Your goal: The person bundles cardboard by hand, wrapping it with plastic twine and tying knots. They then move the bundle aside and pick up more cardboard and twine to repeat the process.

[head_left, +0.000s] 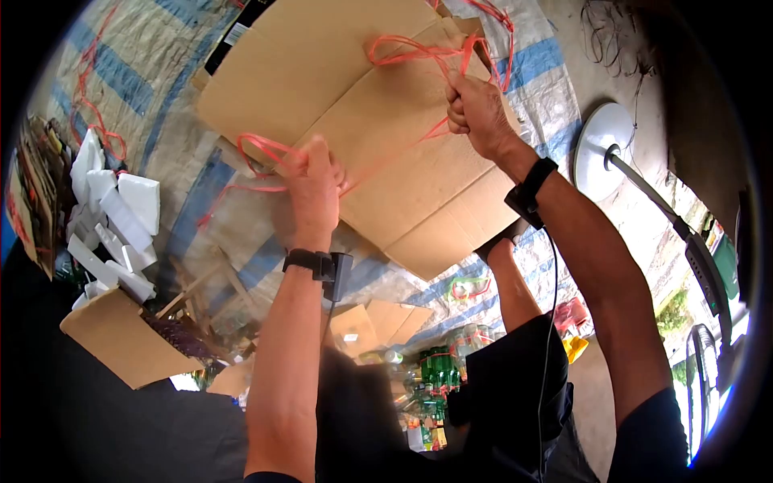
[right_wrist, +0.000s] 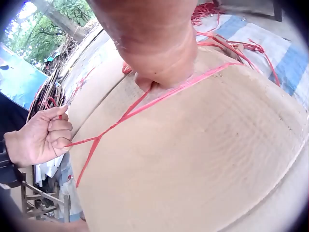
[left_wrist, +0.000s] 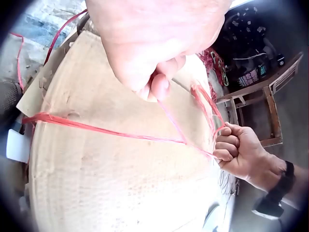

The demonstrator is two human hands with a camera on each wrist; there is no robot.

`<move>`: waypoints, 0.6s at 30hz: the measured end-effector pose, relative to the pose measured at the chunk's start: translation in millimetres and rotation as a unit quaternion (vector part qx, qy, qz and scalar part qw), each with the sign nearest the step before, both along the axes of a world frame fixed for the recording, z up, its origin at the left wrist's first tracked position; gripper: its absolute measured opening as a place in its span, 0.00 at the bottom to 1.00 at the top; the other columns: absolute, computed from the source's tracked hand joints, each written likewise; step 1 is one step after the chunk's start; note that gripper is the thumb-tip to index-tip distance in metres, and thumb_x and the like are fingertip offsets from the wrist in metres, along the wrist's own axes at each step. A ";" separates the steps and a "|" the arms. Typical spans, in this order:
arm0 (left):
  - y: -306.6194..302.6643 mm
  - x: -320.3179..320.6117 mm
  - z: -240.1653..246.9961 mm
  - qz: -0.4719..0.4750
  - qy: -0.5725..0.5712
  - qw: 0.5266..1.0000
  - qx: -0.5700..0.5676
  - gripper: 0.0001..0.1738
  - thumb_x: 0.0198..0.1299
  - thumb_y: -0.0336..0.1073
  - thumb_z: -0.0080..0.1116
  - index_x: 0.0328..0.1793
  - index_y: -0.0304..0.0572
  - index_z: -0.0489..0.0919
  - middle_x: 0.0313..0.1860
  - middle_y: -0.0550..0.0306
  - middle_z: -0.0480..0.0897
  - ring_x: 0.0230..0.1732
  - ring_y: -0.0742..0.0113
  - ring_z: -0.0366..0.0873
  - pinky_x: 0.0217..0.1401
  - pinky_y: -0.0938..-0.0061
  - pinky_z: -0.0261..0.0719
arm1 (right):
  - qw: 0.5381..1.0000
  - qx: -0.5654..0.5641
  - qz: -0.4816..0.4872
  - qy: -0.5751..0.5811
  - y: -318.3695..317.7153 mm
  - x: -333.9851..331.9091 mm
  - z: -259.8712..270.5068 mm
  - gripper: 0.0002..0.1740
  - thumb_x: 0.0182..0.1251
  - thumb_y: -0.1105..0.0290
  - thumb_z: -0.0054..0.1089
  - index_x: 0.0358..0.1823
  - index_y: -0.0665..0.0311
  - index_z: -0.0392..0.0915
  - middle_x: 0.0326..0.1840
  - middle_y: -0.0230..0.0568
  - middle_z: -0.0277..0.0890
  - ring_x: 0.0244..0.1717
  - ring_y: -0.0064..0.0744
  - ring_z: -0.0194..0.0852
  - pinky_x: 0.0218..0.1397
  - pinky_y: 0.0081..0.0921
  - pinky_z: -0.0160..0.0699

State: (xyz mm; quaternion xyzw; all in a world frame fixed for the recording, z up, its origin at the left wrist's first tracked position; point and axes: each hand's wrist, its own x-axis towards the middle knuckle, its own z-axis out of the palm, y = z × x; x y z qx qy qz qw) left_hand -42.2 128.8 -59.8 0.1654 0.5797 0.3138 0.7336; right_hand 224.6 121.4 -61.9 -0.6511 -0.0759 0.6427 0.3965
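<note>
Broad brown cardboard [head_left: 354,113] at 12 o'clock in the head view, spread over a striped sheet [head_left: 113,64], with thin red string [left_wrist: 111,131] drawn across its face and strands meeting between two hands. Left hand [head_left: 314,189] at 10 o'clock, fingers curled in and pinching one strand; right hand [head_left: 481,117] at 1 o'clock, fingers likewise folded into a fist round another. Possible faults from here: slipping of the crossing, through uneven pull or a weakened pinch; snapping of the string, through too sharp a jerk; creasing of the cardboard edge, through string biting in under tension; tangling, through loose loops at 10 o'clock and just past 12; sliding of the string toward a corner, through pull off the middle. Lettering: white label [head_left: 236,34] at 11 o'clock, barcode-like, too small to read; bottles [head_left: 439,366] at 5 o'clock, too small for any wording to be made out; no printing discernible on the upper face of the cardboard; no brand legible.
</note>
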 end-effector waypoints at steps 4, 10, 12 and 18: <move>-2.2 3.8 29.5 0.010 -0.015 1.000 -0.006 0.23 0.74 0.42 0.54 0.25 0.51 0.62 0.17 0.68 0.62 0.17 0.75 0.56 0.22 0.73 0.60 | 0.999 -0.040 -0.014 -0.032 3.5 -6.9 29.8 0.15 0.70 0.64 0.53 0.24 0.60 0.67 0.14 0.24 0.51 0.12 0.17 0.45 0.17 0.23 0.49; -21.8 14.7 39.0 0.033 0.021 0.999 -0.006 0.20 0.73 0.41 0.55 0.25 0.50 0.66 0.19 0.68 0.66 0.20 0.75 0.63 0.25 0.74 0.65 | 0.997 -0.032 -0.016 -0.066 -2.8 -19.7 57.1 0.19 0.76 0.58 0.51 0.27 0.60 0.67 0.15 0.23 0.52 0.13 0.16 0.45 0.19 0.23 0.55; -28.0 14.5 39.6 0.001 0.005 1.000 -0.003 0.20 0.73 0.41 0.55 0.25 0.50 0.67 0.19 0.68 0.68 0.21 0.76 0.65 0.25 0.74 0.66 | 0.995 -0.043 -0.018 -0.091 -3.8 -30.7 69.2 0.20 0.78 0.57 0.51 0.26 0.59 0.66 0.15 0.22 0.51 0.13 0.17 0.45 0.21 0.23 0.56; -13.3 24.1 53.5 -0.041 0.007 0.999 0.017 0.22 0.72 0.40 0.54 0.21 0.47 0.67 0.18 0.69 0.69 0.20 0.78 0.66 0.24 0.74 0.64 | 0.980 -0.105 0.002 -0.170 -3.3 -64.5 99.3 0.19 0.78 0.56 0.51 0.29 0.59 0.67 0.15 0.22 0.51 0.14 0.19 0.50 0.27 0.25 0.69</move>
